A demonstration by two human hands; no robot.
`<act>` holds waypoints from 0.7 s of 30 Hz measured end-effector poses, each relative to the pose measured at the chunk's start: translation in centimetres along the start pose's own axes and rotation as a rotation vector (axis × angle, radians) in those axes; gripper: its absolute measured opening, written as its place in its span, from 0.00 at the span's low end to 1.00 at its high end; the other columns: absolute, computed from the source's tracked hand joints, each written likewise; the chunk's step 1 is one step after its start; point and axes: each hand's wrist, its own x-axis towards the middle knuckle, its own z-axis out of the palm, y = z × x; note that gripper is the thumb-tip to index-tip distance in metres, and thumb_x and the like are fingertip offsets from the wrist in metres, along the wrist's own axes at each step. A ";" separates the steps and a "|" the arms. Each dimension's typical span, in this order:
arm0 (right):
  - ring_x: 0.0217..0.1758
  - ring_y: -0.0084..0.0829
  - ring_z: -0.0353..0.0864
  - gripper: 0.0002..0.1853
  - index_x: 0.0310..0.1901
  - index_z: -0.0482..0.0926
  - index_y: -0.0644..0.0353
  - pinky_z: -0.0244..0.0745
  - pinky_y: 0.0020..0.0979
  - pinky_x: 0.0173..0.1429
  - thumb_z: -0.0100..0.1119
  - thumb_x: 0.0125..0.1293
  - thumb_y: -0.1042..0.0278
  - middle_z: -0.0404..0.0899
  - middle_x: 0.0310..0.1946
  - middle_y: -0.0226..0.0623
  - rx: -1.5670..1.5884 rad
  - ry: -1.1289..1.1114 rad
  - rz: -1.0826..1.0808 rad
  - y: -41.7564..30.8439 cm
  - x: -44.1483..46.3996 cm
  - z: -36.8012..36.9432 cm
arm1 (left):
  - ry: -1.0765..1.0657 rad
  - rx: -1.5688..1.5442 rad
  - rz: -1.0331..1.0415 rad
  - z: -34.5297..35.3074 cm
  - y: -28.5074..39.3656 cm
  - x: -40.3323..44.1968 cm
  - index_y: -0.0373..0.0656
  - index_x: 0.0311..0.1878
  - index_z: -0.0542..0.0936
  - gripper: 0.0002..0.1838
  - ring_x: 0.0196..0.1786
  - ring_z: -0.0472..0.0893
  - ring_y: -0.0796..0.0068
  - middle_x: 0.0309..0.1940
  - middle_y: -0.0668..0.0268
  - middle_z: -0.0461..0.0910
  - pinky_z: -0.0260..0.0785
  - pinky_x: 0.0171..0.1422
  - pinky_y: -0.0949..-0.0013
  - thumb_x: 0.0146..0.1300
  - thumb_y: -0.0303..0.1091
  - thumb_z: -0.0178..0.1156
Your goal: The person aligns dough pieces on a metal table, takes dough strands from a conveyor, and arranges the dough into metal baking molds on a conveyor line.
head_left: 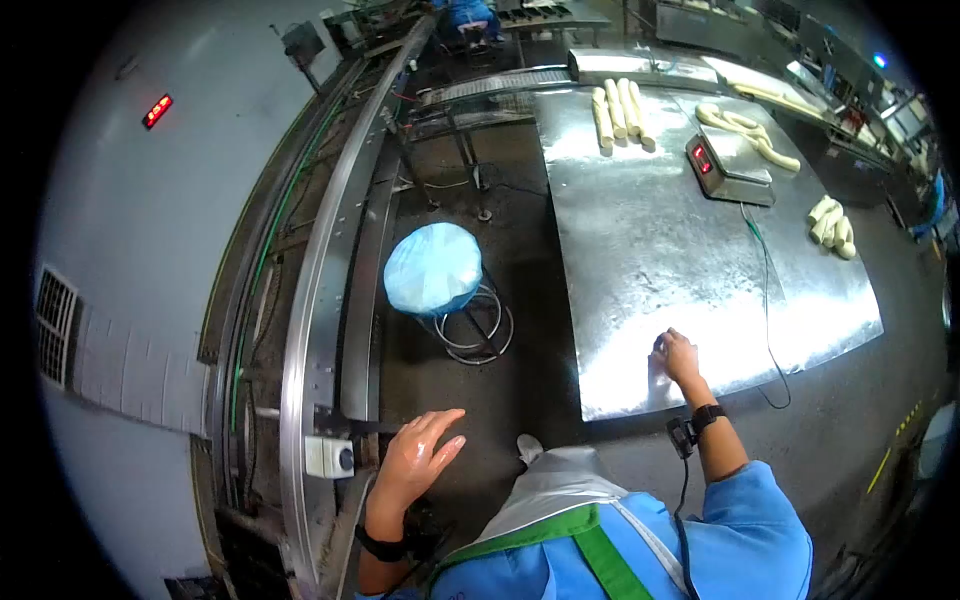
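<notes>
My left hand (415,455) is raised at the lower middle, beside the metal rail, with its fingers apart and nothing in it. My right hand (678,355) is over the near part of the shiny metal table (650,240), its fingers bent down at the surface; what is under the fingertips, if anything, is too small to tell. Pale dough rolls (622,112) lie side by side at the table's far left. A scale (735,170) with a red display stands farther right, and a long dough piece (740,125) curves behind it. Shorter dough pieces (832,227) lie at the right edge.
A stool (433,270) with a blue cover stands left of the table. A long metal rail (325,260) runs along the left, with a switch box (329,457) on it. A cable (765,290) hangs over the table's front edge. A person in blue (470,15) is far back.
</notes>
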 end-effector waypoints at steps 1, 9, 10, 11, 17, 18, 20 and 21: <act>0.38 0.37 0.74 0.14 0.35 0.74 0.52 0.69 0.39 0.36 0.61 0.45 0.59 0.72 0.37 0.33 -0.034 0.022 0.036 -0.2 1.3 0.6 | -0.033 -0.004 -0.006 -1.2 -0.7 1.2 0.40 0.45 0.71 0.16 0.43 0.73 0.58 0.38 0.57 0.74 0.64 0.45 0.64 0.54 0.35 0.54; 0.33 0.39 0.76 0.14 0.33 0.75 0.53 0.70 0.38 0.35 0.59 0.45 0.57 0.73 0.32 0.35 -0.010 -0.023 0.136 -4.0 6.6 -1.2 | -0.194 0.004 0.072 -7.0 -8.6 10.8 0.39 0.45 0.72 0.16 0.43 0.72 0.59 0.38 0.57 0.74 0.64 0.46 0.64 0.54 0.35 0.54; 0.33 0.39 0.76 0.14 0.33 0.75 0.53 0.70 0.38 0.35 0.59 0.45 0.57 0.73 0.32 0.35 -0.011 -0.020 0.151 -4.3 6.8 -1.2 | -0.213 0.004 0.095 -7.3 -9.6 12.2 0.39 0.45 0.71 0.16 0.43 0.72 0.59 0.38 0.57 0.74 0.64 0.46 0.64 0.54 0.36 0.54; 0.32 0.39 0.76 0.12 0.32 0.75 0.52 0.70 0.38 0.35 0.58 0.45 0.58 0.73 0.32 0.35 0.041 0.004 0.173 -4.4 7.0 -0.9 | -0.232 0.004 0.121 -7.6 -10.6 13.6 0.40 0.46 0.71 0.16 0.43 0.72 0.59 0.38 0.57 0.74 0.64 0.46 0.64 0.54 0.36 0.54; 0.31 0.41 0.74 0.09 0.29 0.75 0.50 0.70 0.38 0.36 0.59 0.44 0.61 0.72 0.30 0.36 0.000 0.111 0.257 -2.4 6.6 4.4 | -0.379 -0.015 0.374 -9.3 -13.2 24.0 0.40 0.46 0.71 0.17 0.44 0.72 0.56 0.40 0.55 0.74 0.63 0.48 0.62 0.55 0.37 0.53; 0.35 0.43 0.75 0.13 0.34 0.75 0.52 0.71 0.38 0.39 0.60 0.44 0.60 0.74 0.37 0.38 -0.007 0.010 0.324 -3.8 6.8 2.7 | -0.379 0.032 0.400 -9.5 -13.3 25.6 0.40 0.46 0.71 0.17 0.45 0.72 0.55 0.41 0.55 0.73 0.63 0.48 0.62 0.55 0.37 0.53; 0.46 0.46 0.71 0.23 0.45 0.71 0.54 0.68 0.37 0.49 0.62 0.45 0.60 0.68 0.50 0.44 0.050 -0.019 0.411 -6.8 6.3 -0.6 | -0.388 0.038 0.481 -9.0 -15.0 29.0 0.40 0.47 0.71 0.17 0.46 0.72 0.57 0.43 0.55 0.73 0.63 0.50 0.65 0.57 0.38 0.51; 0.49 0.47 0.69 0.25 0.48 0.70 0.55 0.67 0.37 0.51 0.62 0.45 0.61 0.64 0.54 0.46 0.095 -0.050 0.426 -7.3 6.1 -1.2 | -0.381 0.029 0.518 -8.8 -15.6 30.6 0.40 0.47 0.71 0.17 0.46 0.72 0.57 0.43 0.55 0.73 0.63 0.50 0.65 0.57 0.38 0.52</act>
